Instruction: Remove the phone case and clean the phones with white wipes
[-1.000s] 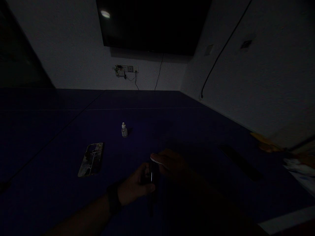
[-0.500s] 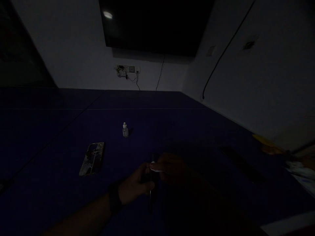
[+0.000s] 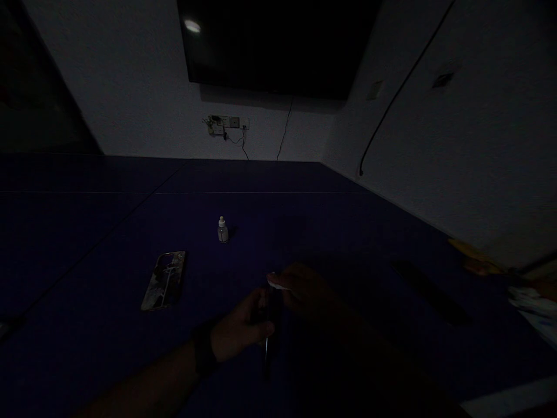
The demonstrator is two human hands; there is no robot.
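The scene is very dim. My left hand [image 3: 239, 332], with a dark band on its wrist, grips a dark, thin phone [image 3: 267, 353] by its side, thumb on the near part. One shiny long edge shows; the rest of the phone fades into shadow. Pinched in the fingers of my right hand [image 3: 307, 290] is a small white wipe [image 3: 277, 284], at the far end of the phone. To the left lies a patterned phone case [image 3: 164, 280] with a camera cut-out. Beyond my hands a small clear bottle [image 3: 223, 231] with a white top stands upright.
A dark flat long object [image 3: 429, 290] lies to the right on the blue surface [image 3: 261, 206]. Yellow material [image 3: 474, 255] and white items [image 3: 533, 305] sit by the right wall. Wall sockets with cables [image 3: 224, 123] are below a large screen [image 3: 278, 46].
My right hand has moved slightly away from me with the wipe, toward the phone's far end. My left hand keeps its hold almost unmoved.
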